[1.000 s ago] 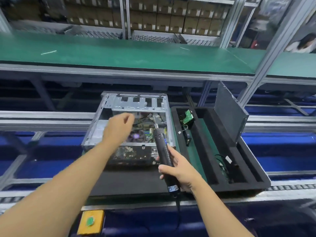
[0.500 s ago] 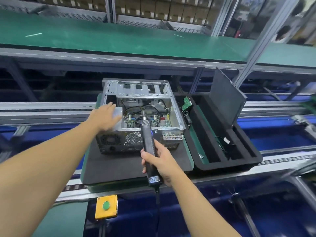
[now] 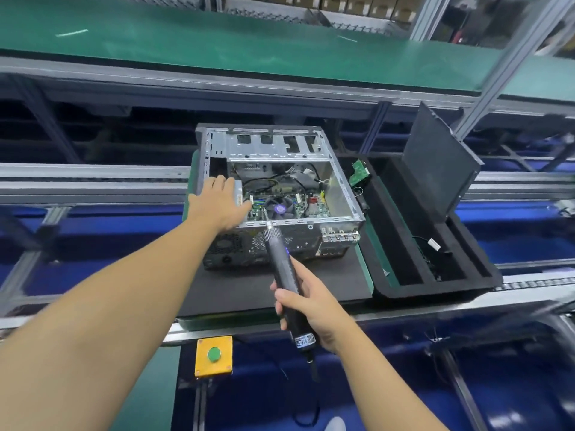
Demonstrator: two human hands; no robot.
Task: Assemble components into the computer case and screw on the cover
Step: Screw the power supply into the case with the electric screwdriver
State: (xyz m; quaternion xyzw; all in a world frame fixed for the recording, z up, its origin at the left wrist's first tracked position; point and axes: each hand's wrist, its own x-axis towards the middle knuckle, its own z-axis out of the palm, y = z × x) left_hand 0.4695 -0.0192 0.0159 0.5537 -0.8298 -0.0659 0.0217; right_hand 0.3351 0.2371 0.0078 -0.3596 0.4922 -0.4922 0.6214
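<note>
With the open silver metal computer case (image 3: 280, 194) on the black mat, the left hand (image 3: 219, 203) lay flat on its near-left corner while the right hand (image 3: 306, 303) gripped a black electric screwdriver (image 3: 284, 275), apparently needing its tip aligned with a screw inside.

Bare-metal case (image 3: 343, 194), matt blk foam tray (image 3: 435, 286)

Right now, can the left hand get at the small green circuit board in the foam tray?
Probably not directly: the left hand rests on the computer case, whose right wall and the right hand's screwdriver stand between it and the green board.
</note>
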